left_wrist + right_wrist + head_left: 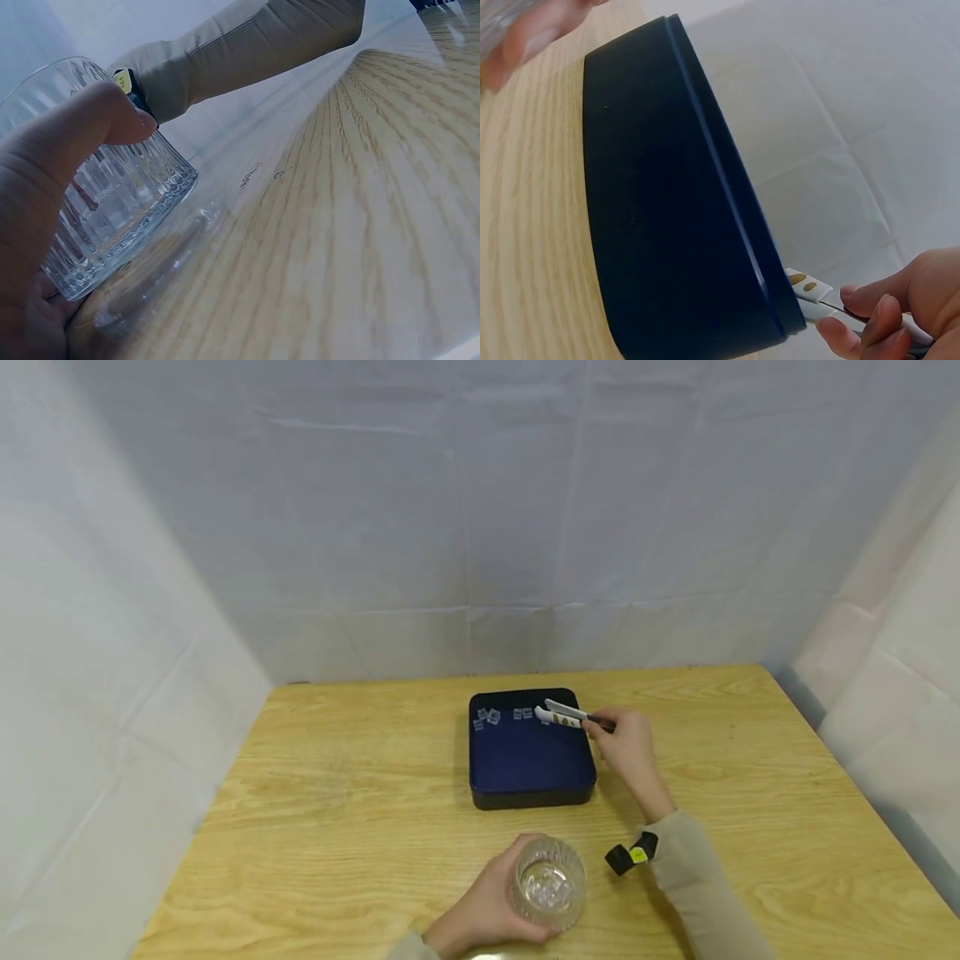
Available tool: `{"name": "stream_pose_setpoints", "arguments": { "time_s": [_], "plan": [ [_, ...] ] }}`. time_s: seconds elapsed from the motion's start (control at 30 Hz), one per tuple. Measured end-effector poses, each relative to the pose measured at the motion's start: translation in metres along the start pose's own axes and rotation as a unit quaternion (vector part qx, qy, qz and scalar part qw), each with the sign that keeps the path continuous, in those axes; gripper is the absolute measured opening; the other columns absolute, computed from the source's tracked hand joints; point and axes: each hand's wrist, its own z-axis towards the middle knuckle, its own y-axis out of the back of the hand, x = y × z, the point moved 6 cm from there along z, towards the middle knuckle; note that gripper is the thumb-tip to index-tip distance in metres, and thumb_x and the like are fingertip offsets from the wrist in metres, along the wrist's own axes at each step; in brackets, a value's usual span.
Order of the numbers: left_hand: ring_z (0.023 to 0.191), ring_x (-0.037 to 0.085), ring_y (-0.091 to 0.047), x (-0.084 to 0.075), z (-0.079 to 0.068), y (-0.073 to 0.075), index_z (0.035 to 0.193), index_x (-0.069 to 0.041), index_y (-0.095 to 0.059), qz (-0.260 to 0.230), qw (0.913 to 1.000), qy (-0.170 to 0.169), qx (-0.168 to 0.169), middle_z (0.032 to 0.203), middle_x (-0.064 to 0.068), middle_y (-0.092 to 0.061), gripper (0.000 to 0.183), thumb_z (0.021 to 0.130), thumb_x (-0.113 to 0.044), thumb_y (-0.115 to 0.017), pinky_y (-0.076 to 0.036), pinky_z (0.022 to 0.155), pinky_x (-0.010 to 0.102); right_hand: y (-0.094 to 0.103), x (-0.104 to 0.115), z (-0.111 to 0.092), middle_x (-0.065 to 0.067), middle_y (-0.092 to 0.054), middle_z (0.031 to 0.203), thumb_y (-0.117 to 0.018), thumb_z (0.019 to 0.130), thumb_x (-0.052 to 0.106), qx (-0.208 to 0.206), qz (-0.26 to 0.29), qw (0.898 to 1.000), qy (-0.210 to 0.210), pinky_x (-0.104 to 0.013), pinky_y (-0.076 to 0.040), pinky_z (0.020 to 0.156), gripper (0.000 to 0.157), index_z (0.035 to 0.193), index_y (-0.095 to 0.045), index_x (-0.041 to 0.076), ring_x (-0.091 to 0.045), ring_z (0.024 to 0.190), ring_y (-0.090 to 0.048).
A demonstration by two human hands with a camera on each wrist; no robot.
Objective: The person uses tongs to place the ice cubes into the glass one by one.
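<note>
My left hand (498, 893) grips a ribbed clear glass (568, 902) from its left side, thumb and fingers round the wall. Several clear cubes lie in the bottom of the glass. In the left wrist view the glass (142, 184) is tilted, close over the table. My right hand (626, 743) pinches a pair of white and dark tongs (566, 720), their tips inside the dark blue tray (532, 768) near its back right. Beside the tips, several clear cubes (522, 713) lie along the tray's back. In the right wrist view the tray wall hides the tong tips.
The wooden table (337, 802) extends on both sides of the tray. White sheeting (390, 527) hangs behind it and at both sides. A black strap with a yellow label (636, 854) is on my right wrist. More cubes (487, 717) lie in the tray's back left corner.
</note>
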Motion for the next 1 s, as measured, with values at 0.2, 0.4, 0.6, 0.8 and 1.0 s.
{"name": "stream_pose_setpoints", "arguments": {
  "time_s": [0.2,0.4,0.6,0.8,1.0],
  "plan": [
    [0.118,0.018,-0.058,-0.001,0.002,0.001,0.139,-0.026,-0.045,-0.002,1.0000,-0.008,0.001,0.131,-0.004,-0.060,0.091,0.062,-0.006,-0.090,-0.046,0.103,0.036,-0.006,0.006,0.001,-0.019,-0.072,0.082,-0.075,0.083,0.003,-0.008,-0.040,0.999,0.019,-0.036,-0.053,0.063,0.016,0.095,-0.074,-0.008,-0.028,0.071,-0.066],
    [0.118,0.018,-0.058,0.000,0.002,0.000,0.139,-0.027,-0.045,-0.010,0.9999,0.001,0.001,0.131,-0.004,-0.059,0.091,0.063,-0.007,-0.090,-0.047,0.102,0.036,-0.009,0.012,-0.002,-0.015,-0.071,0.078,-0.075,0.081,0.003,-0.007,-0.065,0.998,0.015,-0.037,-0.052,0.062,0.013,0.090,-0.074,-0.007,-0.027,0.070,-0.065],
    [0.117,0.018,-0.058,0.002,0.001,-0.001,0.139,-0.027,-0.045,-0.010,1.0000,-0.001,0.001,0.131,-0.004,-0.059,0.092,0.062,-0.006,-0.090,-0.047,0.102,0.036,-0.011,0.014,-0.004,-0.014,-0.071,0.078,-0.075,0.083,0.007,-0.006,-0.108,0.994,0.012,-0.041,-0.052,0.062,0.013,0.088,-0.074,-0.005,-0.028,0.069,-0.064],
    [0.118,0.017,-0.058,0.001,0.002,0.000,0.139,-0.027,-0.045,-0.002,1.0000,-0.004,0.001,0.131,-0.005,-0.059,0.091,0.062,-0.007,-0.090,-0.047,0.102,0.036,-0.013,0.014,-0.005,-0.011,-0.070,0.074,-0.074,0.084,0.011,0.013,-0.128,0.992,-0.001,-0.039,-0.048,0.058,0.013,0.088,-0.075,-0.001,-0.026,0.065,-0.060],
    [0.118,0.018,-0.058,-0.001,0.002,0.000,0.139,-0.027,-0.045,-0.008,1.0000,-0.003,0.002,0.131,-0.004,-0.059,0.092,0.062,-0.006,-0.090,-0.047,0.102,0.036,-0.015,0.017,-0.006,-0.008,-0.065,0.068,-0.074,0.085,0.012,0.034,-0.145,0.989,0.005,-0.034,-0.044,0.053,0.012,0.085,-0.074,-0.001,-0.022,0.059,-0.054]
  ]
}}
